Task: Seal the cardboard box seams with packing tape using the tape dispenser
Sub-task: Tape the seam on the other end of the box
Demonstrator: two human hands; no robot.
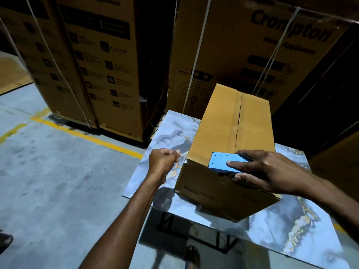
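A plain cardboard box (219,121) lies on a marble-patterned table (291,235), its top flaps meeting in a dark centre seam (239,117). My right hand (272,171) grips a blue tape dispenser (223,164) pressed at the box's near top edge, its toothed end pointing left. A shiny strip of clear tape shows along that near edge, toward the left corner. My left hand (163,162) is closed in a fist just left of the box's near corner; whether it pinches the tape end is unclear.
Tall strapped cartons (93,65) stand stacked behind and left of the table, another printed carton (272,45) behind the box. Grey concrete floor (48,181) with a yellow line (87,135) lies to the left. A sandalled foot (192,257) shows under the table edge.
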